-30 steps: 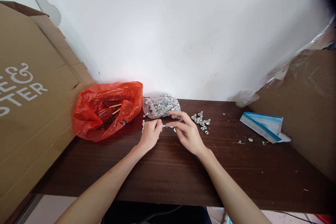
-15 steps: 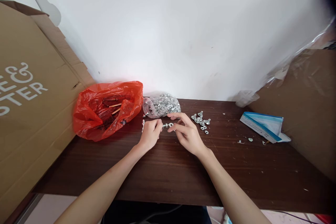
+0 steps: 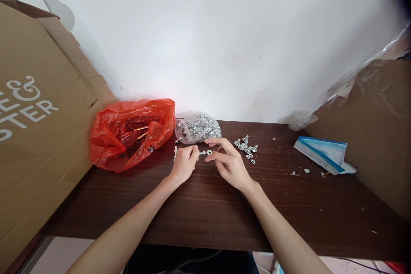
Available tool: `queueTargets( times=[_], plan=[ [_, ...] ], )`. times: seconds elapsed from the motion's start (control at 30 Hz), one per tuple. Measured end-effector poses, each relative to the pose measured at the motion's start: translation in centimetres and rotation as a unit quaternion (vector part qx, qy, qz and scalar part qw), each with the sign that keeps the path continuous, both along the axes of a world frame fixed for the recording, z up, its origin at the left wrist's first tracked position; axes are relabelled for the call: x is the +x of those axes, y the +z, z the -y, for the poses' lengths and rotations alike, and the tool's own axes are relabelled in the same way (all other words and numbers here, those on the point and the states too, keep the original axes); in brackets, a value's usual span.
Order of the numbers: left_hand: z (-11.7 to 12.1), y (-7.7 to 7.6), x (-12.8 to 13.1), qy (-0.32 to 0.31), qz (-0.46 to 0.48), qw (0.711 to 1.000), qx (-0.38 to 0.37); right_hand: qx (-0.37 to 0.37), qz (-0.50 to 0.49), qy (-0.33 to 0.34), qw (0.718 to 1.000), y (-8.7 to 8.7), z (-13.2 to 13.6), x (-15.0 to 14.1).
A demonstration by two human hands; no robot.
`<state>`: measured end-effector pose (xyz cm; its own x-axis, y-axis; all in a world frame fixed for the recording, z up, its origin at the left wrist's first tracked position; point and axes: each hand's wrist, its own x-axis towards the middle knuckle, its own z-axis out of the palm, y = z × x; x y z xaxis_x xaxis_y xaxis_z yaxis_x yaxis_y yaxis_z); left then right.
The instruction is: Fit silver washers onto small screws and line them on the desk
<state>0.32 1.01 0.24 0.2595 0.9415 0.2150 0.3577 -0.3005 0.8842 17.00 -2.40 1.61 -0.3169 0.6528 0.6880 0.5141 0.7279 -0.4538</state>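
My left hand (image 3: 185,163) is closed, its thumb and fingers pressed round a silver bolt (image 3: 202,153) whose shank points right. Just off the bolt's tip is a small ring-shaped piece, a washer or a nut (image 3: 209,152); whether it touches the bolt I cannot tell. My right hand (image 3: 230,163) faces it with fingers spread and curved, fingertips close to the ring, nothing visibly gripped. Beyond both hands lies a clear plastic bag (image 3: 202,127) full of small metal hardware. Right of my right hand are several bolts (image 3: 245,144) and a few loose nuts (image 3: 253,162).
A red plastic bag (image 3: 105,137) holding long copper-coloured and dark pieces stands at the left by a cardboard box (image 3: 41,145). To the right lie a blue and white packet (image 3: 321,154), scraps (image 3: 306,171) and a clear plastic cup (image 3: 302,120), with another box (image 3: 369,137) behind.
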Motion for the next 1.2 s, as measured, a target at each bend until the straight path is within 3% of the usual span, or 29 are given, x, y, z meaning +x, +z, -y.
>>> queueTargets(
  times=[0.63,1.2],
  plan=[
    [-0.06,-0.31,0.05,-0.005,0.006,1.000,-0.008,0.003,-0.015,-0.036,0.999,0.02,-0.06,-0.12],
    [-0.05,-0.28,0.11,-0.004,0.003,1.000,-0.010,-0.004,-0.011,-0.024,1.000,-0.05,-0.14,0.07]
  ],
)
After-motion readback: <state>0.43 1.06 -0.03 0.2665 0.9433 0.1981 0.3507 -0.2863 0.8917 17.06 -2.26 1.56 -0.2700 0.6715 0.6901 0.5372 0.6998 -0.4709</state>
